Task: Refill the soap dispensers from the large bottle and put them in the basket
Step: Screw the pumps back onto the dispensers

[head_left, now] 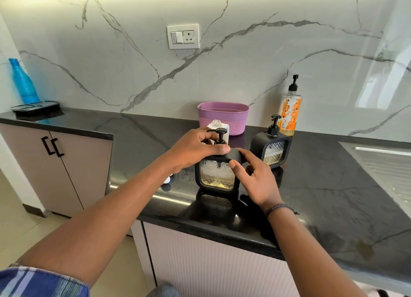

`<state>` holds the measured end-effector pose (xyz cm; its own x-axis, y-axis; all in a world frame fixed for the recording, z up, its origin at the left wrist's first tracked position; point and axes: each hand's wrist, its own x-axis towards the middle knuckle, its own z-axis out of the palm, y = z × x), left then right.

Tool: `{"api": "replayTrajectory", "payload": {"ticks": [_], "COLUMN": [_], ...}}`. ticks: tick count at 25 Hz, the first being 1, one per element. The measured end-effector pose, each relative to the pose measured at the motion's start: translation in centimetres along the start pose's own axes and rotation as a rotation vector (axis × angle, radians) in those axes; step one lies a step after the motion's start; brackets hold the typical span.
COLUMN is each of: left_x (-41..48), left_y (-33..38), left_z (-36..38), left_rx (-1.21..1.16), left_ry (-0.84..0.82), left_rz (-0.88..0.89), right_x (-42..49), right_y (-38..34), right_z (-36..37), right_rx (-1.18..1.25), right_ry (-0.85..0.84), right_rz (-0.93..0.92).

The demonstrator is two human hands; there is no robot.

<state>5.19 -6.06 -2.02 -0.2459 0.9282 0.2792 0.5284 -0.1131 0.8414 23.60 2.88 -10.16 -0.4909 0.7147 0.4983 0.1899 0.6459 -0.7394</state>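
The near dispenser (pixel 216 178) stood upright just in front of the basket (pixel 223 118), its pump (pixel 220 134) rising straight into the left hand (pixel 193 151), whose fingers curled round it, while the right hand (pixel 258 181) gripped its right shoulder.

front centre: near dispenser (pixel 216 181) at counter (pixel 322 196) edge, left hand (pixel 193 152) gripping its pump, right hand (pixel 255 181) holding its side; blocked.
behind: white dispenser (pixel 225 128) just before basket (pixel 223 116); tight.
right: second dispenser (pixel 270 150), large bottle (pixel 290 109) close together; narrow gap to right hand.
left: wide bare run to tray (pixel 35 107), blue bottle (pixel 22 81).
far right: room up to drainboard (pixel 382 163).
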Motion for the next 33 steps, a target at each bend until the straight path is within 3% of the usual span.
{"api": "replayTrajectory", "payload": {"ticks": [5, 8, 11, 14, 16, 19, 22, 26, 28, 30, 33], "left_x": [0.5, 0.8, 0.8, 1.1, 1.6, 2.2, 2.8, 2.9, 1.6, -0.9, -4.2], "left_y": [0.0, 0.6, 1.0, 0.5, 0.3, 0.4, 1.0, 1.5, 1.4, 0.4, -2.5], "left_z": [-1.7, -2.2, -0.9, 1.6, 2.8, 2.9, 1.4, 0.5, 1.7, 3.5, 6.5], "left_rx": [0.13, 0.231, 0.3, 0.241, 0.21, 0.242, 0.306, 0.261, 0.165, 0.023, 0.016], "left_ry": [-0.189, -0.208, -0.078, 0.148, 0.207, 0.132, -0.061, -0.197, -0.134, -0.009, 0.138], "left_rz": [0.097, 0.076, 0.074, 0.064, 0.036, 0.078, 0.11, 0.047, 0.003, -0.084, -0.092], "right_x": [0.4, 0.6, 0.0, -0.4, -0.2, 0.1, 0.2, 0.1, 0.0, 0.2, 1.4], "right_y": [0.3, 0.1, -0.7, -1.3, -1.2, -0.9, -0.7, -0.8, -0.8, -0.5, 0.6], "right_z": [0.1, 0.2, -0.1, 0.1, 0.3, 0.2, 0.1, 0.2, 0.0, -0.4, -1.3], "right_rx": [0.086, 0.108, 0.091, 0.051, 0.044, 0.079, 0.118, 0.138, 0.134, 0.061, -0.159], "right_ry": [-0.053, -0.053, -0.075, -0.184, -0.169, -0.106, -0.096, -0.12, -0.018, 0.225, 0.535], "right_rz": [0.08, 0.102, 0.104, 0.086, 0.087, 0.118, 0.119, 0.129, 0.055, -0.047, 0.079]}}
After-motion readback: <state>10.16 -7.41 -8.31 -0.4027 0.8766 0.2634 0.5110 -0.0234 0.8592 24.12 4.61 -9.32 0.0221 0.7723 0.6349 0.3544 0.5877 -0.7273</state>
